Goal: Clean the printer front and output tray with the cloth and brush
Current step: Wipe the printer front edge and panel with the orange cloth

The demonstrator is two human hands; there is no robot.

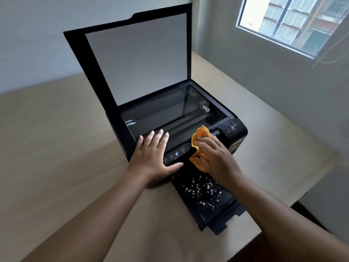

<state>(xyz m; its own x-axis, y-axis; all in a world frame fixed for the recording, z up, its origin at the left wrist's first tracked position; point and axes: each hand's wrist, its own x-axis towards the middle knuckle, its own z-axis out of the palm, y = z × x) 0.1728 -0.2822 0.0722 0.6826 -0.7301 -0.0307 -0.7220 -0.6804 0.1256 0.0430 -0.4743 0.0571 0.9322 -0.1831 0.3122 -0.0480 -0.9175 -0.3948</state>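
Fingers (154, 137) of the left hand (153, 157) lie straight and slightly spread, palm down on the front left of the printer (120, 129). Their tips reach the edge of the scanner glass (170, 114), and the thumb stretches rightward along the front edge just below the control panel (177, 154); this hand holds nothing. The right hand (213, 154) has its fingers curled round a bunched orange cloth (202, 132) and presses it against the printer's front, just right of the control panel (part of the cloth pokes out above the fingertips, part hangs below the palm). Both forearms reach in from the lower edge, the right wrist passing above the output tray (204, 203). The tray juts out toward the person and is scattered with white crumbs (202, 186); more specks sit on the printer's right top corner. The scanner lid (136, 57) stands raised. The printer sits on a tan counter (56, 148).
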